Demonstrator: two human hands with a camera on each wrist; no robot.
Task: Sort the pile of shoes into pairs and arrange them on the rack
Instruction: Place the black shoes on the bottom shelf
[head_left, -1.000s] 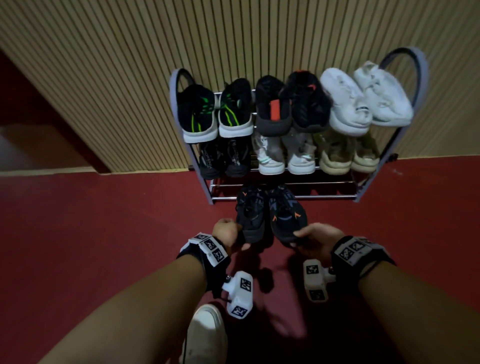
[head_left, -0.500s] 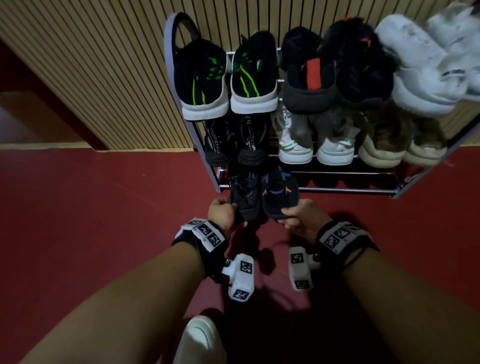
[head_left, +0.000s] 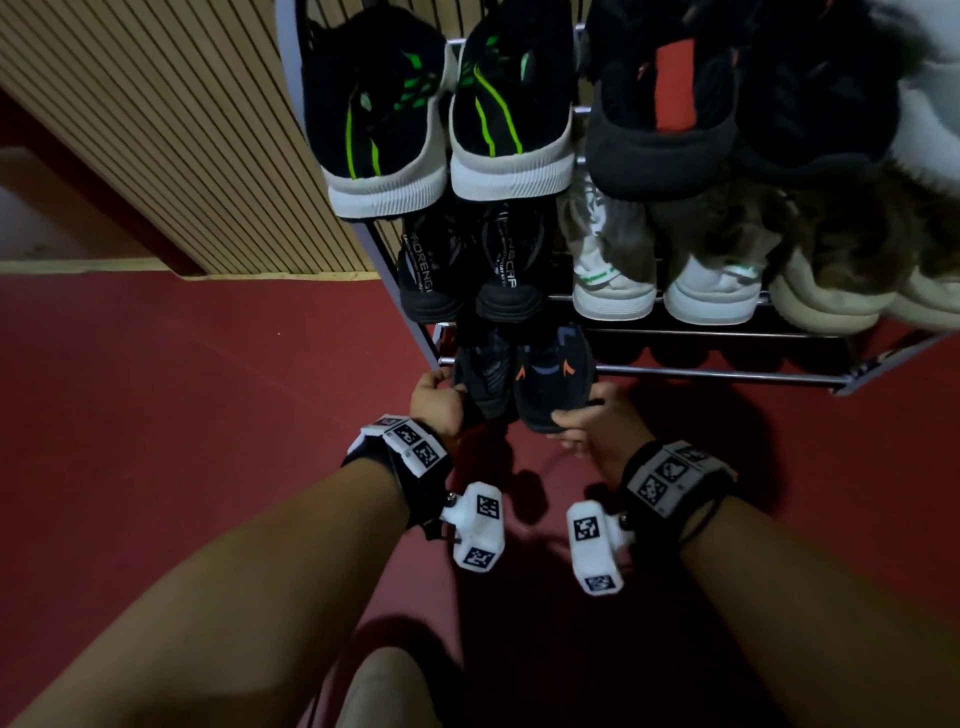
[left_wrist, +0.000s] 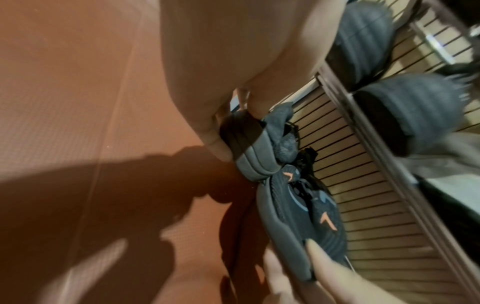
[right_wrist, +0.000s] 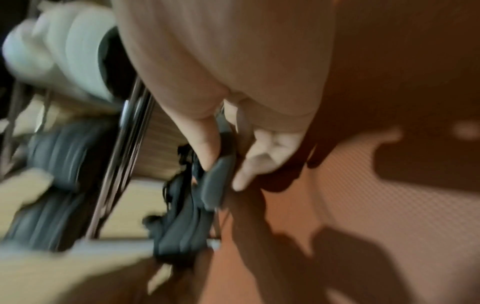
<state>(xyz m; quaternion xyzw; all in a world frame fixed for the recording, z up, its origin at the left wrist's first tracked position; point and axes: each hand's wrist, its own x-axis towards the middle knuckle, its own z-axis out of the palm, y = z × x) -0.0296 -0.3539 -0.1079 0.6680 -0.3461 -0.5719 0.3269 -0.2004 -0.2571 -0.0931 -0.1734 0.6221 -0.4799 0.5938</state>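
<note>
1. Risk, as a judgement: the two dark shoes are held only at the heel, so a toe may catch the front rail of the rack (head_left: 675, 370) and swing a shoe out of line. The cause would be the shallow grip at one end of each shoe.
2. Risk: the shoes on the shelf above (head_left: 470, 265) overhang the bottom tier; lifting the held pair while sliding it in could knock them.
3. Risk: the left shoe (head_left: 480, 374) and right shoe (head_left: 553, 382) touch along their sides; an uneven push from one hand could ride one over the other.
4. Left hand (head_left: 435, 397): fingers curled round the heel of the left shoe, thumb on the sole edge in the left wrist view; forearm extended forward and down.
5. Right hand (head_left: 592, 421): clamped on the heel of the right shoe, thumb above, fingers beneath; the right wrist view is blurred.
6. Location: the pair sits at the left end of the bottom tier, toes over the rail, heels outside above the red floor (head_left: 208, 415).
</note>
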